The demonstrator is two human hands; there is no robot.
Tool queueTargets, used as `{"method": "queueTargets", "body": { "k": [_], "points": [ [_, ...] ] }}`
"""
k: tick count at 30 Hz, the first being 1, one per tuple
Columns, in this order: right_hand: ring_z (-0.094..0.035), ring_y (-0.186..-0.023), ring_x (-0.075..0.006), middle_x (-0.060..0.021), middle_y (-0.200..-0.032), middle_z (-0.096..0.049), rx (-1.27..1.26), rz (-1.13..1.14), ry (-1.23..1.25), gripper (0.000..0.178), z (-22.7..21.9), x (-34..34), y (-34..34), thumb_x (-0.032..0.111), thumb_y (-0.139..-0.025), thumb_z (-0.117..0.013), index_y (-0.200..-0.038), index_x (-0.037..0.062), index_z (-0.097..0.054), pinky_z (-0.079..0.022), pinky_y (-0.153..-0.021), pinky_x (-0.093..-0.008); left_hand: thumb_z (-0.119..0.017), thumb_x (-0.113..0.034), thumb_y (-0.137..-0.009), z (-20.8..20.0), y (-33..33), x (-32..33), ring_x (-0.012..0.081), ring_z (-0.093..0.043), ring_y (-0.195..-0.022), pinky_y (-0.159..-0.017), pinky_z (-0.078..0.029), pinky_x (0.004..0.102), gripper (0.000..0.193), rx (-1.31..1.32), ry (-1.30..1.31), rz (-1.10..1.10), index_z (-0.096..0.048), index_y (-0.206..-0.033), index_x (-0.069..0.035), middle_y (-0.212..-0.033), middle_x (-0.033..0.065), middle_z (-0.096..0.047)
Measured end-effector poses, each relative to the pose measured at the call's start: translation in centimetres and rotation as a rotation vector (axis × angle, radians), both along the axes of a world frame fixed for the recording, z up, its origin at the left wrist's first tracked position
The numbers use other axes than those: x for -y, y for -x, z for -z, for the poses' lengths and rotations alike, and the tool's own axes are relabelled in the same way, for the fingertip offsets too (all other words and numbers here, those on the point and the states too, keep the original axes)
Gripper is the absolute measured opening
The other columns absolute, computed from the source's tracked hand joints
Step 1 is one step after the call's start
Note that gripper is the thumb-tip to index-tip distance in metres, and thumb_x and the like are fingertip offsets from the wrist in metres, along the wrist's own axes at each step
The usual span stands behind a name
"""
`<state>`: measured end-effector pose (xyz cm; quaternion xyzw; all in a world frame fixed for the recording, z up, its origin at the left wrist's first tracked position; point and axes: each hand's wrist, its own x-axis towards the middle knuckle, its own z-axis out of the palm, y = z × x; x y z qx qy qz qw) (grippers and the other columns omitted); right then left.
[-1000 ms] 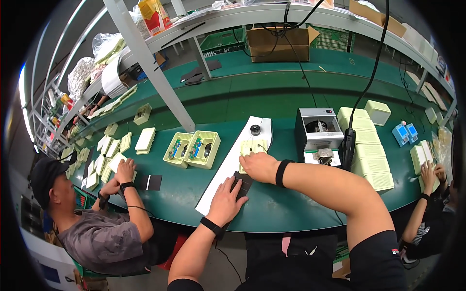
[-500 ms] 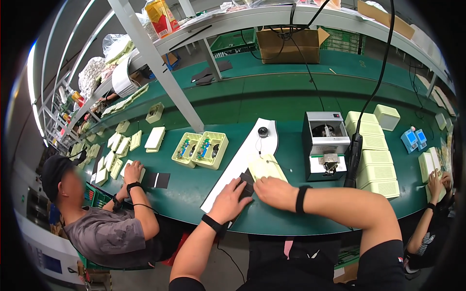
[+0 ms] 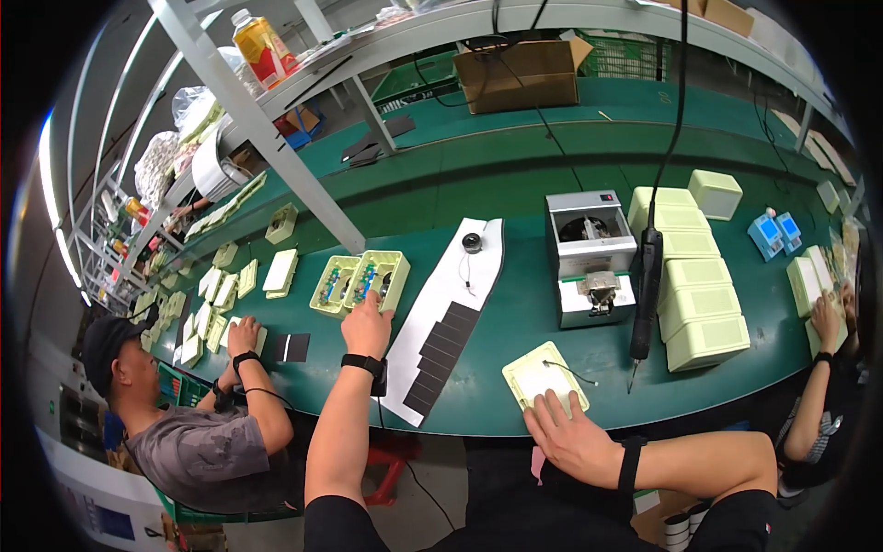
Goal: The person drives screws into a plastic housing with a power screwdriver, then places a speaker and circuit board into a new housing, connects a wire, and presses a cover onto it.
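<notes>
My left hand point(image 3: 367, 329) reaches forward to the nearer right one of two pale green plastic housings. Its fingers are closed on the near wall of that housing point(image 3: 397, 293), which holds a circuit board and a round black speaker. The other housing point(image 3: 326, 299) sits against it on the left. My right hand point(image 3: 578, 443) lies with fingers spread over the near part of a pale green cover point(image 3: 536, 370), flat on the bench near its front edge. A thin dark lead point(image 3: 572, 372) with a small plug trails from the cover.
Between my hands a white sheet point(image 3: 460, 276) carries black strips point(image 3: 441, 354) and a small round black part point(image 3: 472, 243). Right of it stand a grey machine point(image 3: 590, 258), a hanging electric screwdriver point(image 3: 647, 285) and stacked pale green housings point(image 3: 704, 317). Co-workers handle parts at both sides.
My left hand has left the black strips and moved forward left to the housing. The cover now lies farther right and nearer, under my spread right hand. The view has shifted.
</notes>
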<state>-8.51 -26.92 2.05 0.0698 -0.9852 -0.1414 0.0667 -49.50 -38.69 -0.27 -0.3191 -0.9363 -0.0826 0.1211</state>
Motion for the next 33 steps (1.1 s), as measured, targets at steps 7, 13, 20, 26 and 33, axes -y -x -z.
{"method": "queueTargets", "body": {
  "k": [7,13,20,26,33],
  "points": [
    [-0.059,-0.128,-0.0410,-0.0248,-0.132,-0.062,-0.120,0.112,0.134,0.044,2.9,0.9,-3.7,0.022,-0.094,-0.059,-0.129,-0.0054,-0.060,-0.049,-0.102,-0.0515,-0.081,-0.021,-0.084,0.1,0.6,1.0,0.0334,-0.073,-0.088,-0.077,-0.057,0.0456,0.033,-0.119,-0.055,0.162,-0.073,-0.113,-0.008,-0.099,0.0125,-0.076],
    [-0.064,-0.123,-0.0371,-0.0222,-0.129,-0.064,-0.233,0.156,0.303,0.046,3.0,-0.2,-6.1,0.017,-0.086,-0.069,-0.127,-0.0029,-0.061,-0.051,-0.101,-0.0470,-0.080,-0.013,-0.085,-2.8,-4.5,3.6,0.0317,-0.071,-0.086,-0.075,-0.056,0.0421,0.031,-0.154,-0.178,0.463,-0.075,-0.115,-0.008,-0.096,0.0121,-0.074],
    [-0.074,-0.091,-0.0321,-0.0180,-0.102,-0.073,-0.509,0.432,0.901,0.055,0.7,-2.3,-8.9,-0.004,-0.075,-0.079,-0.127,-0.0034,-0.061,-0.057,-0.083,-0.0328,-0.080,-0.008,-0.084,-4.3,-15.0,5.6,0.0268,-0.068,-0.086,-0.074,-0.056,0.0376,0.034,-0.075,-0.146,0.682,-0.074,-0.117,-0.009,-0.099,0.0063,-0.071],
    [-0.072,-0.084,-0.0208,-0.0145,-0.098,-0.074,-0.685,0.629,1.009,0.048,-1.8,-3.2,-10.6,-0.005,-0.088,-0.072,-0.133,-0.0059,-0.057,-0.054,-0.080,-0.0266,-0.076,-0.005,-0.083,-4.0,-16.5,5.4,0.0234,-0.068,-0.087,-0.072,-0.057,0.0346,0.036,0.123,-0.086,0.967,-0.073,-0.119,-0.010,-0.102,0.0044,-0.071],
    [-0.068,-0.096,-0.0111,-0.0129,-0.104,-0.075,-0.961,0.797,1.328,0.045,-2.5,-3.3,-11.2,-0.005,-0.091,-0.071,-0.135,-0.0071,-0.057,-0.051,-0.084,-0.0254,-0.067,-0.005,-0.086,-3.6,-16.0,0.8,0.0215,-0.069,-0.094,-0.073,-0.059,0.0322,0.038,0.163,0.105,1.330,-0.071,-0.123,-0.014,-0.111,0.0038,-0.070]
  ]
}}
